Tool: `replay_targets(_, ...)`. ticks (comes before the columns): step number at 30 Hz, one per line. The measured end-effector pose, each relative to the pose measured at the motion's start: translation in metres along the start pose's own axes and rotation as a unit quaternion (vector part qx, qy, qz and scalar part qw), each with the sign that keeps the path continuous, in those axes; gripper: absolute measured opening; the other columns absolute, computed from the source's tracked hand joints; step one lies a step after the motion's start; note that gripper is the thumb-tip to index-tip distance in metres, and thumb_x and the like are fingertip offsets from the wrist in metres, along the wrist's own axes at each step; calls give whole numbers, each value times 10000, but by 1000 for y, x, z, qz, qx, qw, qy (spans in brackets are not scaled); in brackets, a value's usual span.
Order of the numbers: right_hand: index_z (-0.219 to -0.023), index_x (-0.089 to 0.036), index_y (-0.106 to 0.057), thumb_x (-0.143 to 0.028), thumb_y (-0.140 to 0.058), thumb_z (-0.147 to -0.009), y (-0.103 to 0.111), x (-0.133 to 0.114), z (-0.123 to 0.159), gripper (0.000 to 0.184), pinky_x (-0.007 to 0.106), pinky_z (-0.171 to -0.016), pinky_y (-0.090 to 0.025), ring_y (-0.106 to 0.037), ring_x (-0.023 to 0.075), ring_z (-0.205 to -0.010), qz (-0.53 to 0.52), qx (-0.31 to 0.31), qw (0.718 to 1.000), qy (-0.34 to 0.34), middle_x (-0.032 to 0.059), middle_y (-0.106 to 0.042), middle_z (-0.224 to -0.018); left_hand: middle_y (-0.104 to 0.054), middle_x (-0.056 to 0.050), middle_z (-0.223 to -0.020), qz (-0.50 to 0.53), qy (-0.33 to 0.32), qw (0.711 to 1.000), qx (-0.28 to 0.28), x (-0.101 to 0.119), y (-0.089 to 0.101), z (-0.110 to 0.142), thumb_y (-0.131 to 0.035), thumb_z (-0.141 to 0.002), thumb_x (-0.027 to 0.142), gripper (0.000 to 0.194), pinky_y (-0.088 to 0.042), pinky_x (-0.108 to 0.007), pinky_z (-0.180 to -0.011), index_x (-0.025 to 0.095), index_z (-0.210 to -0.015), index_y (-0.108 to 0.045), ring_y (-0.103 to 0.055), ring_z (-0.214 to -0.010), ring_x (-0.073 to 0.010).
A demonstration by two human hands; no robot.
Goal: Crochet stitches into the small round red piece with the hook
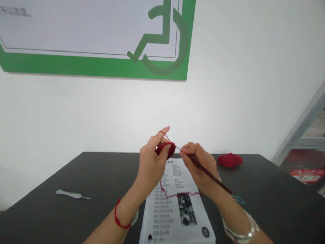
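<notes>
My left hand [154, 156] pinches a small dark red crochet piece [170, 151] between thumb and fingers. Its index finger points up, with red yarn [166, 136] looped over it and running down to the piece. In my right hand [199, 162] is a crochet hook [209, 174] with a dark brown handle. The hook's thin metal shaft reaches left to the edge of the red piece; its very tip is hidden there. Both hands are raised above a printed pattern sheet [162, 223], across which a strand of red yarn trails.
A ball of red yarn [230, 160] lies at the back right of the dark table [109, 176]. A second crochet hook with a pale handle [69, 194] rests on the left. A light blue loop [238, 200] shows beside my right wrist. Shelving [308, 142] stands at far right.
</notes>
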State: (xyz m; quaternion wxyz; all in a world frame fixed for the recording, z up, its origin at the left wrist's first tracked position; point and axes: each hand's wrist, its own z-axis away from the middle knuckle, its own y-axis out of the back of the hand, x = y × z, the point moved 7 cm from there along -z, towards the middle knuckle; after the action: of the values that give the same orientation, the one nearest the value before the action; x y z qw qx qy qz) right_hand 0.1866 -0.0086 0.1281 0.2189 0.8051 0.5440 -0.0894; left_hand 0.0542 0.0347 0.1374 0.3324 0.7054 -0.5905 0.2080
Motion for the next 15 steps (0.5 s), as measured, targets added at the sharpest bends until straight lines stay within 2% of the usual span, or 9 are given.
replay_targets(2, -851, -225, -498, -90, -513, -890, 2, 2, -1, 141, 202, -506, -368, -466, 79, -579, 0, -9, 1000, -17, -28, -561, -762, -628, -10, -808, -24, -16, 1000, -2, 2, 0, 0, -503, -832, 65, 441, -442, -289, -768, 141, -1260, -578, -575, -772, -139)
replay_targets(6, -814, -213, -514, -72, -518, -876, 1, -6, -3, 154, 229, -585, -397, -509, 100, -679, 7, -82, 996, 39, -10, -558, -778, -657, -28, -880, -57, -36, 998, -1, 2, 1, 0, -487, -833, 53, 442, -440, -303, -789, 163, -1248, -594, -582, -809, -146)
replay_targets(8, -795, -213, -530, -73, -529, -870, 4, 2, -4, 159, 231, -571, -386, -496, 97, -655, -32, -88, 996, -1, -18, -555, -759, -665, -29, -897, -49, -30, 998, -6, 1, 1, -1, -503, -824, 54, 423, -438, -310, -813, 172, -1215, -617, -587, -827, -148)
replay_targets(10, -774, -217, -546, -94, -567, -852, 8, 16, -5, 147, 233, -542, -377, -487, 96, -608, -121, -54, 988, -82, -32, -556, -703, -665, -18, -848, -4, -1, 1000, -19, -3, 0, -2, -540, -808, 65, 393, -441, -308, -823, 168, -1174, -641, -593, -833, -150)
replay_targets(11, -762, -218, -550, -110, -585, -842, 8, 24, -5, 139, 235, -533, -382, -493, 100, -589, -183, -34, 975, -120, -39, -555, -668, -660, -6, -806, 33, 21, 999, -28, -5, 0, -3, -565, -799, 78, 387, -447, -304, -811, 167, -1167, -644, -596, -809, -147)
replay_targets(13, -741, -215, -554, -153, -610, -823, 1, 36, -4, 117, 243, -522, -401, -515, 111, -564, -314, -4, 932, -180, -43, -559, -621, -645, 20, -723, 118, 67, 990, -46, -8, -4, -3, -614, -778, 111, 406, -463, -289, -749, 170, -1179, -637, -595, -722, -132)
replay_targets(15, -726, -207, -553, -190, -618, -811, -10, 41, -4, 109, 243, -510, -412, -517, 111, -545, -408, 4, 889, -210, -39, -565, -611, -639, 37, -674, 196, 108, 973, -62, -11, -8, -2, -651, -754, 134, 445, -462, -268, -660, 174, -1196, -626, -582, -624, -114)
